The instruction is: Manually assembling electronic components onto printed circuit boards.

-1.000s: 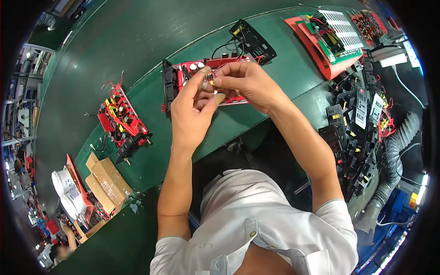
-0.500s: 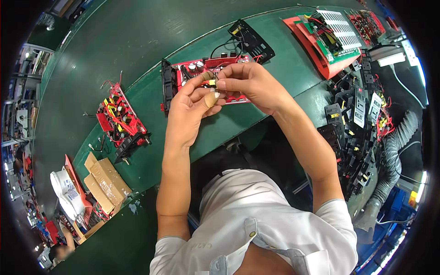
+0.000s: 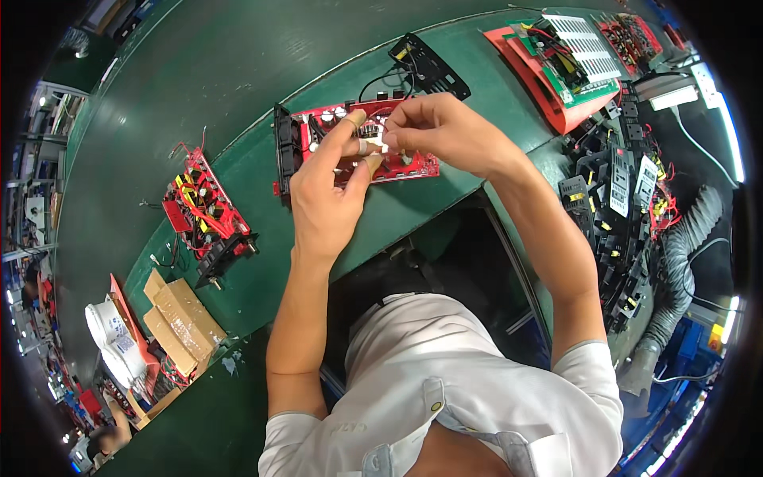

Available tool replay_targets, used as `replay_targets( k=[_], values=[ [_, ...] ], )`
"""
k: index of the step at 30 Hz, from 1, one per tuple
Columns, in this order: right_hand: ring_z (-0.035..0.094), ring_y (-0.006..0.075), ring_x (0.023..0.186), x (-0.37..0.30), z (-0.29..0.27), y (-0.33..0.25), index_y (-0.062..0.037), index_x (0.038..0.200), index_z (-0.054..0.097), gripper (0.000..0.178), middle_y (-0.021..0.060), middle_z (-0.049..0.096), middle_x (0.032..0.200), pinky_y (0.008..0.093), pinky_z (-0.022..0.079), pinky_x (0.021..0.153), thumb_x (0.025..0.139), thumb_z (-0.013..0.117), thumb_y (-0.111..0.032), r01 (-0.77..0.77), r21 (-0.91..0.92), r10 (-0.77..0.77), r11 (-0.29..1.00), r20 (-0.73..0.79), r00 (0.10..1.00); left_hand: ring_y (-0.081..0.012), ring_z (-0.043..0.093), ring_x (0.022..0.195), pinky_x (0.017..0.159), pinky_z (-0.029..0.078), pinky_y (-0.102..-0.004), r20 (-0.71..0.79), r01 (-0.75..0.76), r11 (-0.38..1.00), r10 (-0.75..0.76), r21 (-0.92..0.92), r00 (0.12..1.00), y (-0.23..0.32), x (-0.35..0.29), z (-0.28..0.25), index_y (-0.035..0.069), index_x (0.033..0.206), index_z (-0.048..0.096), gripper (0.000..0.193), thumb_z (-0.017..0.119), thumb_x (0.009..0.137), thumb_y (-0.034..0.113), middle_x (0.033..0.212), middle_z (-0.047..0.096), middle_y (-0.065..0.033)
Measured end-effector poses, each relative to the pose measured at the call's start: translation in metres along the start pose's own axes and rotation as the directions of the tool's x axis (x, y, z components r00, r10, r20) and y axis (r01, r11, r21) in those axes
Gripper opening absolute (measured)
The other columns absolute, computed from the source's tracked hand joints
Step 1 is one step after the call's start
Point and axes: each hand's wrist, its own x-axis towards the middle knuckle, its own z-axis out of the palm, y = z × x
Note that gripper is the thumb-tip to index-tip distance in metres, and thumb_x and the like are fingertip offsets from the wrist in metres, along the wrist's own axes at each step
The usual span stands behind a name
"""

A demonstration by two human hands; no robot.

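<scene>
A red circuit board (image 3: 409, 168) with several components lies on the green bench. At its left end stands a black panel (image 3: 287, 143). My left hand (image 3: 330, 191) is over the board's left half, its tape-wrapped fingers stretched and apart near the middle components. My right hand (image 3: 445, 131) reaches in from the right, thumb and fingertips pinched together beside the left fingertips. What the pinch holds is too small and covered to make out. A black slotted panel (image 3: 429, 67) lies behind the board, with a black cable running from it.
Left of the board sits another red board assembly (image 3: 207, 208) with yellow parts and wires. Nearer stand an open cardboard box (image 3: 184, 322) and white spools (image 3: 115, 342). At right are an orange-red bin (image 3: 524, 75) with green boards, several black panels (image 3: 620, 199) and a grey flexible duct (image 3: 675, 270).
Both hands have come closer to the board's surface. My left fingers have spread from their grip around a small yellow-and-black part. My right hand has shifted slightly right, still pinched.
</scene>
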Motion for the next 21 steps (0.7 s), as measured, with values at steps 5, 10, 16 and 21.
replay_targets(
  k=[5,10,16,21],
  values=[
    [0.058,0.006,0.076,0.002,-0.008,0.0,0.0041,0.095,0.067,0.017,0.0009,0.066,0.083,0.0235,0.047,0.069,0.094,0.066,-0.013,0.09,-0.061,-0.099,0.994,-0.162,0.982,-0.0259,0.067,0.099,0.089,0.051,-0.0348,-0.021,-0.239,0.929,0.255,0.282,0.967,-0.004,0.018,-0.002,0.005,0.124,0.066,0.044,0.074,0.081,0.0,0.108,0.069,-0.0126],
    [0.056,0.0083,0.072,-0.001,-0.004,0.012,0.0032,0.097,0.066,0.013,0.0031,0.066,0.081,0.0264,0.048,0.067,0.092,0.066,-0.009,0.159,-0.428,-0.321,0.89,-0.338,0.885,-0.0336,0.055,0.109,0.093,0.046,-0.0433,-0.011,-0.267,0.878,0.295,0.399,0.955,-0.013,0.023,-0.002,0.005,0.104,0.073,0.026,0.076,0.078,0.007,0.119,0.059,-0.0133],
    [0.056,0.0073,0.074,-0.005,0.005,0.019,0.0035,0.098,0.065,0.012,0.003,0.066,0.083,0.026,0.048,0.068,0.092,0.066,-0.007,0.193,-0.332,-0.31,0.923,-0.345,0.886,-0.0425,0.039,0.135,0.11,0.034,-0.0515,0.077,-0.296,0.87,0.29,0.395,0.954,-0.014,0.033,0.01,0.009,0.099,0.076,0.023,0.08,0.077,0.013,0.141,0.049,-0.0155],
    [0.056,0.0065,0.076,-0.005,0.001,0.01,0.0026,0.099,0.066,0.014,0.0017,0.066,0.085,0.0255,0.049,0.07,0.092,0.067,-0.009,0.131,-0.24,-0.206,0.962,-0.321,0.924,-0.0429,0.039,0.134,0.109,0.034,-0.0535,0.098,-0.341,0.84,0.332,0.423,0.938,-0.017,0.035,0.01,0.01,0.095,0.077,0.019,0.079,0.077,0.013,0.142,0.049,-0.0134]
  ],
)
